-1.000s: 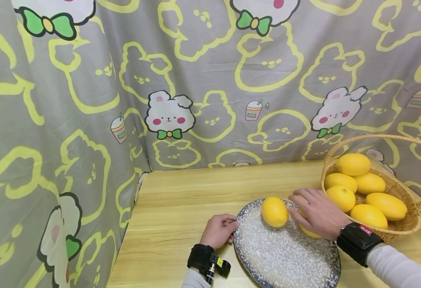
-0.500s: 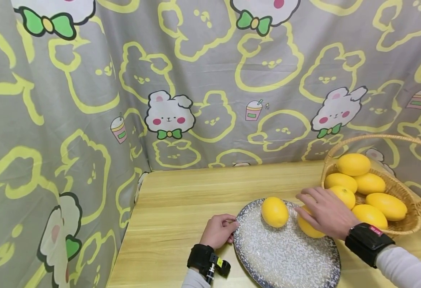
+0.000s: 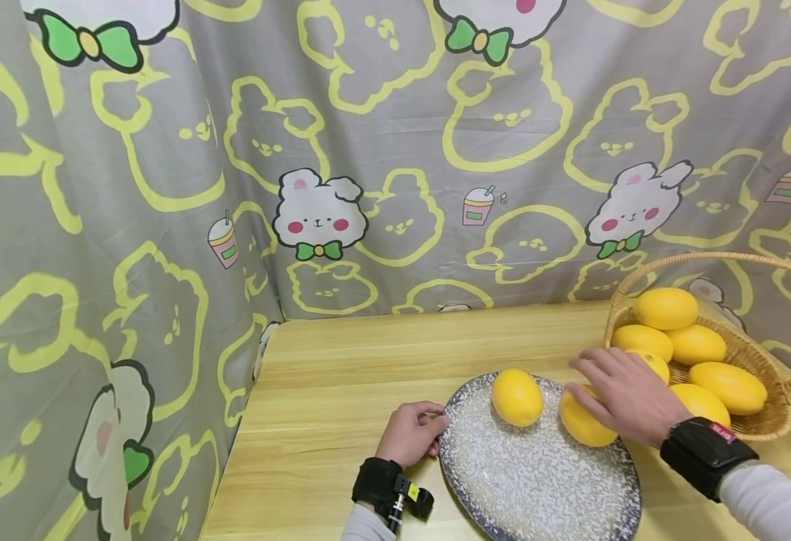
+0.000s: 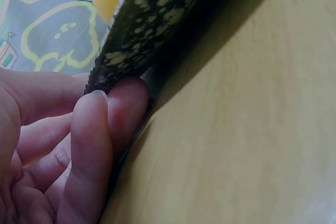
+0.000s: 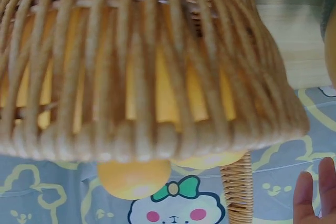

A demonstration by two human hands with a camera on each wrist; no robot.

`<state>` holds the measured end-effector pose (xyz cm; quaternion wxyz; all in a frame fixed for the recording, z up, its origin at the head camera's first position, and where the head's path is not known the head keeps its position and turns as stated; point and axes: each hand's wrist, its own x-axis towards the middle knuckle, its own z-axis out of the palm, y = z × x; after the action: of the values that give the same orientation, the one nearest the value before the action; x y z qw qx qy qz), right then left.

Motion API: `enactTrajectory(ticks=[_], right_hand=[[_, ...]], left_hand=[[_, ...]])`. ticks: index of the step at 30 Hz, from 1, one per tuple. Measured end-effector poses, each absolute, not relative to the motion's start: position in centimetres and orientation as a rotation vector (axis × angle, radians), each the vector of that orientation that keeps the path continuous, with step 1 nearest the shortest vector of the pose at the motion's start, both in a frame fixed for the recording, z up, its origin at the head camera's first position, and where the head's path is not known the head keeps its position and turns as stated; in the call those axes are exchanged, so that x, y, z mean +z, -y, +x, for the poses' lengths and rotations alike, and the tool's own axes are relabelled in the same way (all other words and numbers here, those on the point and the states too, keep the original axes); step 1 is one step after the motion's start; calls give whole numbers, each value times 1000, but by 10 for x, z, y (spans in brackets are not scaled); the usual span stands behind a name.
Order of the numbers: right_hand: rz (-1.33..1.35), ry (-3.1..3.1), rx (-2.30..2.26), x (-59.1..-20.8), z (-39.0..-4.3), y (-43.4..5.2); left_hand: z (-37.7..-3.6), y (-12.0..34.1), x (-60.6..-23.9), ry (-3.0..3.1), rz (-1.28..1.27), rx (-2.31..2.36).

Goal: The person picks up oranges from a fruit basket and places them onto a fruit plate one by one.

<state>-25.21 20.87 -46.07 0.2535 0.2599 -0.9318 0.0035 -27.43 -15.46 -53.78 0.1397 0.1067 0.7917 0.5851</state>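
My left hand [image 3: 409, 436] holds the left rim of a speckled grey plate [image 3: 537, 481] with a dark edge. In the left wrist view, fingertips [image 4: 126, 103] sit under and against the rim of the plate [image 4: 152, 30]. Two lemons rest on the plate: one lemon [image 3: 517, 398] near its far rim, another lemon [image 3: 579, 422] toward the right. My right hand [image 3: 632, 394] hovers over the right-hand lemon and partly covers it, fingers loosely extended and holding nothing. In the right wrist view only the right hand's fingers [image 5: 310, 198] show, at the lower right.
A wicker basket [image 3: 774, 421] with a tall handle stands right of the plate, holding several lemons [image 3: 665, 309]. Its woven wall [image 5: 147, 93] fills much of the right wrist view. A patterned curtain [image 3: 395, 150] hangs behind and left of the wooden table [image 3: 327, 391].
My right hand has drawn back to the right, toward the basket, exposing more of the right-hand lemon on the plate. The left hand and the other lemon have stayed in place.
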Motion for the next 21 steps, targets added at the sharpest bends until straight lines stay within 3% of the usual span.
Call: enactTrajectory(ticks=[21], right_hand=[[617,2568,34,-464,-250,-235]], left_hand=[[-275,154,-539,-2296,320,1671]])
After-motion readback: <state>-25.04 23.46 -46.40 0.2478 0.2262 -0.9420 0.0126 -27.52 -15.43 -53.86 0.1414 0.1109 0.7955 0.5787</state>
